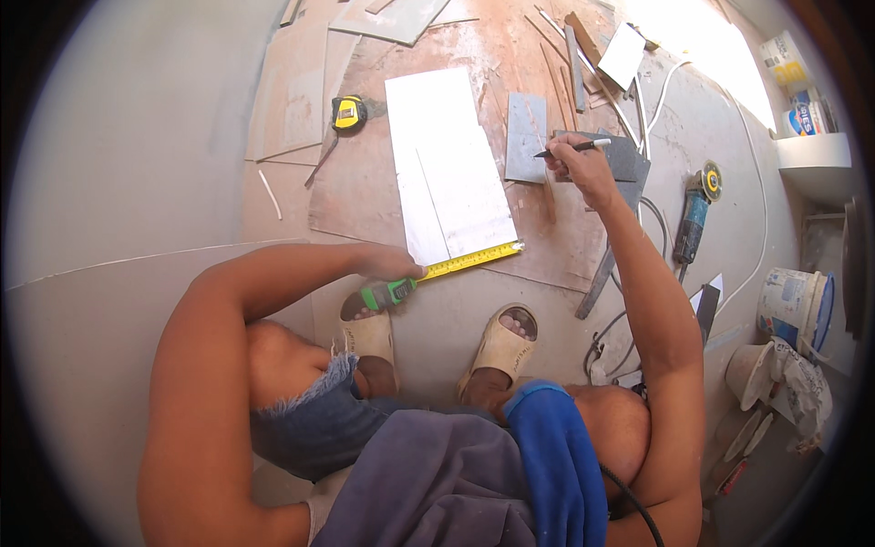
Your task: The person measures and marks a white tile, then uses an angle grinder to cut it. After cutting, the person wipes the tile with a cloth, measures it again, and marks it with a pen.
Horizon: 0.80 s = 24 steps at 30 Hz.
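Observation:
A long white tile (442,137) lies in front of me with a thin dark line drawn partway along it. My left hand (392,263) is closed at the tile's near left corner, on a green tape measure (389,294). Its yellow blade (471,261) is pulled out along the tile's near edge to the right corner. My right hand (581,171) is closed around a marker (592,145) with a white barrel and dark tip. It hovers over a small grey tile piece (525,128), right of the white tile; I cannot tell if the tip touches it.
A yellow and black tape measure (348,113) lies left of the white tile. An angle grinder (697,211) rests on the floor at the right, near a white cable (761,173). Dark tile pieces (615,157) sit under my right wrist. Buckets (791,305) stand far right.

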### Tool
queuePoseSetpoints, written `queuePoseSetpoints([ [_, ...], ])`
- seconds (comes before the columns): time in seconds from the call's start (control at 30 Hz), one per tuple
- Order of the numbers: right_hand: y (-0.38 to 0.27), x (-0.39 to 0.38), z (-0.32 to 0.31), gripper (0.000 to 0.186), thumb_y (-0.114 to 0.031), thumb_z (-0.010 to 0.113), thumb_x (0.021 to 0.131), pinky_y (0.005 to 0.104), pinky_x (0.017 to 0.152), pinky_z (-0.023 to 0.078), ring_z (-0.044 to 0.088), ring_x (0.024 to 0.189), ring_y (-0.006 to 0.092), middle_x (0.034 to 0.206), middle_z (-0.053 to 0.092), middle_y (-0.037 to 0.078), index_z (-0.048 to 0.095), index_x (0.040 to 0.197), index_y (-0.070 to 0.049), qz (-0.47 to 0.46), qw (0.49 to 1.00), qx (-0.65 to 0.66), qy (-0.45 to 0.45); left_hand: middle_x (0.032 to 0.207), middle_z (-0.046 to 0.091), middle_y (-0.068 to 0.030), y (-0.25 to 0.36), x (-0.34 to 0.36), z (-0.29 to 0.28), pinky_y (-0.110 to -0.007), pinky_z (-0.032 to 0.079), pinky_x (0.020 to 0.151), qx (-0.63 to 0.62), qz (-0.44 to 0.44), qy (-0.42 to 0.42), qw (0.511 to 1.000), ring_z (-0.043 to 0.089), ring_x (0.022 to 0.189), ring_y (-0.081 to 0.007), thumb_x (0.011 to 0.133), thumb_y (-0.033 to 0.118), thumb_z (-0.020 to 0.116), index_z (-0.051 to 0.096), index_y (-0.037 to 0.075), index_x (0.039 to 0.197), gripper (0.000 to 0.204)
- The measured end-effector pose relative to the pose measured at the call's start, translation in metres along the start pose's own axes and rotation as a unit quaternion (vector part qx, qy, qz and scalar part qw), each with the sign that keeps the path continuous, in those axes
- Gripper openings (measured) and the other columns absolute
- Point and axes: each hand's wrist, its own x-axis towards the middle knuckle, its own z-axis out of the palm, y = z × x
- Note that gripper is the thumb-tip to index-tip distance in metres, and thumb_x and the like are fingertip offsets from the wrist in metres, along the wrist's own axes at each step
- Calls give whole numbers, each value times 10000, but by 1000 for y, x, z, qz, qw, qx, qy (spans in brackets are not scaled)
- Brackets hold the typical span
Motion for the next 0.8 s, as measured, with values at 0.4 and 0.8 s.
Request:
queuePoseSetpoints([
  [0.4,8,5,-7,248,-268,595,936,256,665,490,604,706,102,809,674,36,692,941,-40,25,997,50,60,1281,614,-299,-4,0,-1,-433,438,1013,38,12,2,999,598,1176,-370,1004,455,442,572,-112,1292,649],
  [0.8,20,7,-15,253,-260,598,918,260,660,489,612,711,111,799,678,47,702,914,-30,21,997,33,61,1316,599,-278,2,-5,8,-428,424,1047,37,3,-28,999,571,1221,-349,996,509,467,553,-109,1329,707],
])
